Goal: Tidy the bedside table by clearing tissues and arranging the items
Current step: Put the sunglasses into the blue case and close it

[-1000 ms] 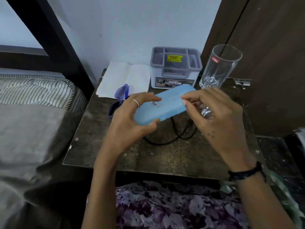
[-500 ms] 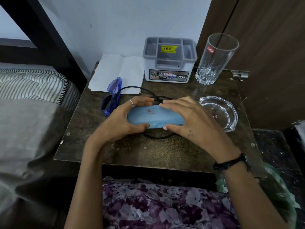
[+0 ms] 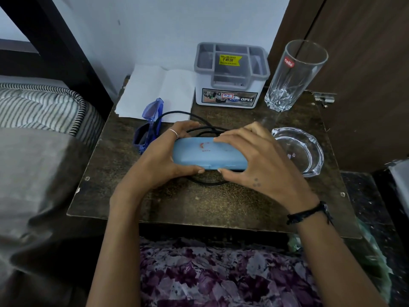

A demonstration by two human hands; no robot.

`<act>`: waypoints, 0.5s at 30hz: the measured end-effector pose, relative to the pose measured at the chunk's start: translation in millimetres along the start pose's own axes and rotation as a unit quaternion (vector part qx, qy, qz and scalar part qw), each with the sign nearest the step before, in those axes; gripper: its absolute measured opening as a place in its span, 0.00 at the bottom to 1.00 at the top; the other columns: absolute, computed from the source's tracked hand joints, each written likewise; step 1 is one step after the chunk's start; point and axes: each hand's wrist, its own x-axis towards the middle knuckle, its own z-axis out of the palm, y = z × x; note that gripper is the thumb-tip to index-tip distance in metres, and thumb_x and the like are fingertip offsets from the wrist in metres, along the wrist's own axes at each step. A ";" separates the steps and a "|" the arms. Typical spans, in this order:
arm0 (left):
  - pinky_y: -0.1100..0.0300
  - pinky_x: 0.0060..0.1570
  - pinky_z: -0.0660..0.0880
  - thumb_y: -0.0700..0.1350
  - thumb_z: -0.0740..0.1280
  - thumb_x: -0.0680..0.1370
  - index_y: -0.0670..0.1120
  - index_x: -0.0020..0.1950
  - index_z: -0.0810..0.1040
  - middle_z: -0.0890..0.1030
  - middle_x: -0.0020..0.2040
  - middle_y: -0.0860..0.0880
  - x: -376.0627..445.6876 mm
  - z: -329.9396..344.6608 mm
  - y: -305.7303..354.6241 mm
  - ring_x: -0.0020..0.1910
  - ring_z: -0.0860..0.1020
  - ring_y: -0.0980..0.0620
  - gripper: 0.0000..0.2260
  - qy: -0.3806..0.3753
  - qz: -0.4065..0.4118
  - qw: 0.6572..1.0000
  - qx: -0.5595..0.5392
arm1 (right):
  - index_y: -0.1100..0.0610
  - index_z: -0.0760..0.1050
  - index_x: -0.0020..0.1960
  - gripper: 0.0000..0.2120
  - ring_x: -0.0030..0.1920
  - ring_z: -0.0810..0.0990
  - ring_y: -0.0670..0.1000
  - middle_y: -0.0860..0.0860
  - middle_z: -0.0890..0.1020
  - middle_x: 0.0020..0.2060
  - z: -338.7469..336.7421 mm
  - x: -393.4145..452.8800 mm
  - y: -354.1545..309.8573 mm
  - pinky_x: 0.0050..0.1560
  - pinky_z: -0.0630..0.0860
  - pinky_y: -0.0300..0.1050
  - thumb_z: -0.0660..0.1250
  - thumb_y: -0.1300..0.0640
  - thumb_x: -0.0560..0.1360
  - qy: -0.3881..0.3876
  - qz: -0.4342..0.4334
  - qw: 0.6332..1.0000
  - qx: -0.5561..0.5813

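The bedside table (image 3: 181, 202) is a dark, worn, speckled board set in a corner: a pale wall behind it, a brown wooden panel (image 3: 363, 80) on the right, and a bed with a striped mattress edge (image 3: 44, 107) and a dark frame post on the left. On it lie one light-blue case (image 3: 208, 155), one white tissue (image 3: 155, 91) spread flat at the back left, one grey compartment organiser (image 3: 231, 74) with a yellow price sticker, one tall clear glass (image 3: 294, 74) upright at the back right, one clear glass ashtray (image 3: 298, 149), one pair of blue-framed glasses (image 3: 149, 122) and one black cable (image 3: 205, 129) looping under the case. The case sits at the table's centre, gripped at both ends: the left hand (image 3: 163, 156) wraps its left end, ring on one finger, and the right hand (image 3: 256, 160) clasps its right end, thumbs along the near side; whether the case rests on the cable or is lifted just off it cannot be told. The ashtray lies just beside the right hand, the glasses just beside the left. The near strip of table in front of the hands is bare up to its front edge, which meets a purple floral fabric (image 3: 221, 275).
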 end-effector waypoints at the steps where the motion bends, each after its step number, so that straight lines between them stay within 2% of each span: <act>1: 0.83 0.47 0.65 0.44 0.78 0.63 0.59 0.65 0.64 0.69 0.52 0.68 -0.3 0.2 0.1 0.50 0.68 0.79 0.36 0.002 0.002 1.000 -0.007 | 0.54 0.74 0.62 0.24 0.52 0.69 0.50 0.48 0.79 0.55 0.5 0.1 0.2 0.55 0.65 0.38 0.66 0.46 0.68 0.005 -0.004 1.000 -0.004; 4: 0.83 0.46 0.65 0.42 0.78 0.64 0.58 0.65 0.63 0.69 0.51 0.68 -0.9 0.9 -0.7 0.49 0.69 0.79 0.36 0.009 0.003 1.000 -0.017 | 0.56 0.76 0.61 0.24 0.49 0.72 0.51 0.48 0.81 0.54 1.2 0.7 1.9 0.53 0.68 0.39 0.66 0.47 0.68 0.026 -0.017 1.000 -0.005; 7: 0.80 0.41 0.68 0.35 0.75 0.66 0.59 0.61 0.63 0.74 0.46 0.61 0.6 1.7 -5.2 0.43 0.75 0.66 0.33 0.027 0.000 1.000 0.001 | 0.58 0.79 0.57 0.22 0.41 0.72 0.47 0.51 0.84 0.45 1.3 1.3 0.5 0.40 0.72 0.38 0.64 0.46 0.69 0.060 -0.011 0.998 0.021; 9: 0.78 0.37 0.70 0.32 0.72 0.67 0.59 0.60 0.64 0.75 0.42 0.58 0.5 1.4 -8.5 0.38 0.76 0.63 0.32 0.050 0.000 0.999 0.007 | 0.58 0.80 0.54 0.20 0.39 0.70 0.44 0.52 0.84 0.40 1.0 2.6 -0.8 0.36 0.71 0.36 0.64 0.47 0.69 0.083 -0.009 0.996 0.032; 12: 0.76 0.38 0.71 0.31 0.70 0.68 0.58 0.62 0.64 0.77 0.43 0.55 -0.1 0.9 -10.6 0.39 0.76 0.65 0.32 0.051 0.005 0.999 -0.014 | 0.55 0.79 0.57 0.19 0.43 0.71 0.42 0.49 0.83 0.46 -0.9 5.3 0.8 0.43 0.72 0.36 0.64 0.47 0.70 0.085 -0.011 0.994 0.061; 15: 0.74 0.45 0.72 0.36 0.74 0.68 0.57 0.66 0.62 0.75 0.49 0.53 0.3 1.5 -10.0 0.44 0.75 0.63 0.35 0.004 -0.003 0.997 -0.076 | 0.49 0.74 0.62 0.21 0.49 0.71 0.42 0.44 0.79 0.54 -1.0 3.7 4.3 0.52 0.67 0.35 0.64 0.46 0.71 0.031 -0.003 0.996 0.079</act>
